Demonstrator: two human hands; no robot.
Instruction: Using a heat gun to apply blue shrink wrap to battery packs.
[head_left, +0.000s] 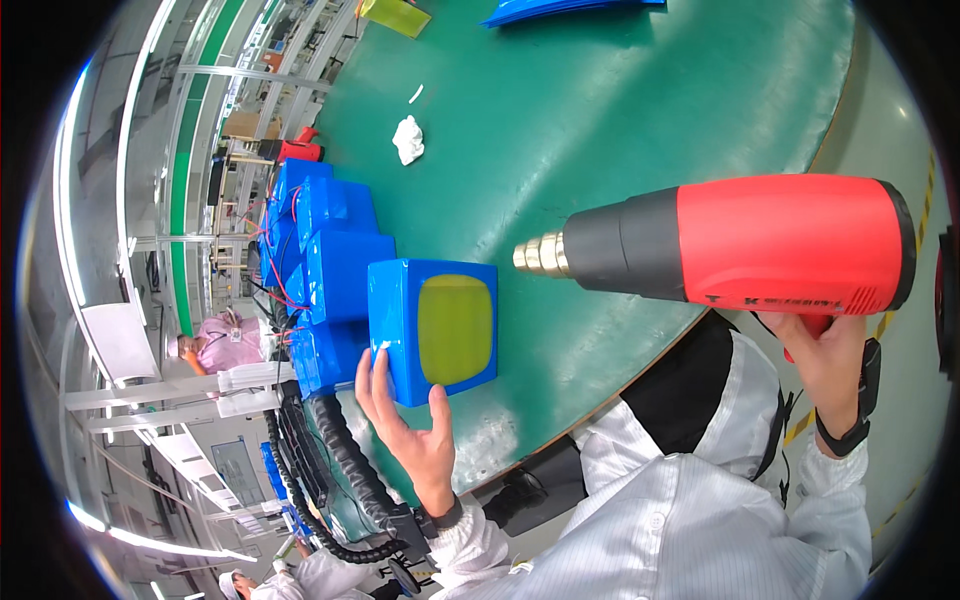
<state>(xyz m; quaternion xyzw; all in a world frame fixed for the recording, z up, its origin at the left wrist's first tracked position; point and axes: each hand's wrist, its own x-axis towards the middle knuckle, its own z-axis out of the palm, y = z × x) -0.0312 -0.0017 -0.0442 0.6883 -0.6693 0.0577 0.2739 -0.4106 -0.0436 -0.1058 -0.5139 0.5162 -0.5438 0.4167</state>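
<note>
A blue-wrapped battery pack (pixel 391 330) with a yellow-green panel on its end face stands near the table's edge. My left hand (pixel 412 430) is at its lower left corner, fingers spread and open. Its fingertips overlap the pack's side and lower edge; whether they press on it is hard to tell. My right hand (pixel 825 362) is closed round the handle of a red and black heat gun (pixel 780 245). The gun's brass-coloured stepped nozzle points left, over the table, apart from the pack and a little above its top.
Several blue packs with red wires (pixel 340 220) are grouped left of the pack. Another red heat gun (pixel 300 148) lies behind them. On the green table (pixel 600 120) are crumpled white paper (pixel 408 140) and blue sheets (pixel 570 8). A black corrugated hose (pixel 345 455) runs along the left edge.
</note>
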